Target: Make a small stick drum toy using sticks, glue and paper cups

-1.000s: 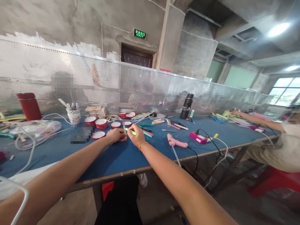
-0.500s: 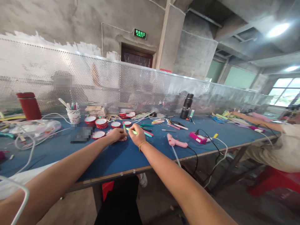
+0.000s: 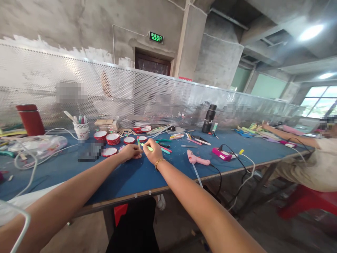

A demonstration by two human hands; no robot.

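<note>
In the middle of the blue table my left hand (image 3: 132,152) is closed on a small craft stick (image 3: 138,141), which stands upright with red and green colour near its top. My right hand (image 3: 154,151), with a gold bracelet at the wrist, grips a yellow-green marker (image 3: 149,148). The marker's tip points left, close to the stick; whether it touches I cannot tell. Teal and red markers (image 3: 165,150) lie just beyond my right hand. Red-rimmed round lids (image 3: 109,152) are near my left hand.
A pink glue gun (image 3: 198,159) lies to the right, its cord running off the edge beside a magenta power box (image 3: 222,154). A black bottle (image 3: 209,118), a red flask (image 3: 31,119) and a paper cup of pens (image 3: 81,130) stand behind. A co-worker (image 3: 321,154) sits at right.
Both hands keep nearly the same pose with stick and marker. The view has shifted slightly.
</note>
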